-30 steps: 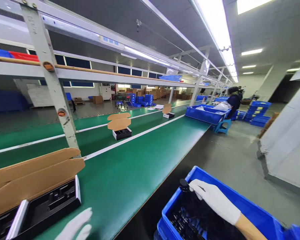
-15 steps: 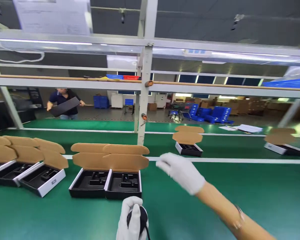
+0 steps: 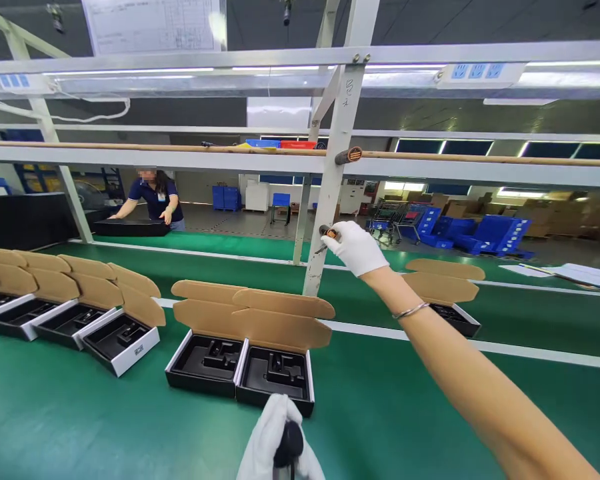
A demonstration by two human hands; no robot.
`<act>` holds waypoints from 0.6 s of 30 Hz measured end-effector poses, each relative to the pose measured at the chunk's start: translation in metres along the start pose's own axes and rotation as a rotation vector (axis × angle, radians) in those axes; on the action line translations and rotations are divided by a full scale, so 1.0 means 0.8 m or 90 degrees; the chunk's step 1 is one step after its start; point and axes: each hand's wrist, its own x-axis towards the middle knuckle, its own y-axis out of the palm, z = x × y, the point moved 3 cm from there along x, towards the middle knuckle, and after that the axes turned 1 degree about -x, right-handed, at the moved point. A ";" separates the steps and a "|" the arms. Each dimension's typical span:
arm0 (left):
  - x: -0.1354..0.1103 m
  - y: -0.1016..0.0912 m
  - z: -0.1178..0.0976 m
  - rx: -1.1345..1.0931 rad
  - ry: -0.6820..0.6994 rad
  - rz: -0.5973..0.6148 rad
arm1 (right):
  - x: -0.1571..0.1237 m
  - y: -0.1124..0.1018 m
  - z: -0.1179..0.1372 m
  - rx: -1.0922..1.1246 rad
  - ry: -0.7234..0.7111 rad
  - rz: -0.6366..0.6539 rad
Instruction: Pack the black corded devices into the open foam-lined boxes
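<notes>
Head view: I'm clutching a black round-topped item [image 3: 289, 443] in my closed left hand [image 3: 271, 443], just above the open black cartons [image 3: 275, 393]. My right hand [image 3: 355, 248] is reaching by the steel upright [image 3: 329, 200], grip unclear. Next move likely calls for seating the item in a carton.

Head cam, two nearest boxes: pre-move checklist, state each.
1. Left hand holds the black round part: ok.
2. Anything trailing from the part is clear: cannot tell, the frame cuts off below it.
3. Two nearest boxes open, kraft lids up: ok.
4. Black tray recesses empty: cannot tell, black on black.
5. Right hand clear of the boxes: ok, raised beyond them, by the steel upright.
6. Co-worker apart from this station: ok, across the far belt.
</notes>
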 end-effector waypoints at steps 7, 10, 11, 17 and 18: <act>0.015 0.029 -0.005 -0.142 -0.108 0.105 | -0.114 -0.068 0.073 0.252 -0.032 0.120; 0.012 0.033 0.002 -0.159 -0.176 0.079 | -0.212 -0.090 0.129 0.370 -0.171 0.374; 0.010 0.035 0.006 -0.159 -0.212 0.079 | -0.238 -0.095 0.142 0.381 -0.187 0.427; -0.001 0.048 0.019 -0.128 -0.283 0.109 | -0.299 -0.109 0.163 0.399 -0.149 0.483; -0.004 0.051 0.019 -0.113 -0.290 0.115 | -0.302 -0.111 0.160 0.409 -0.143 0.467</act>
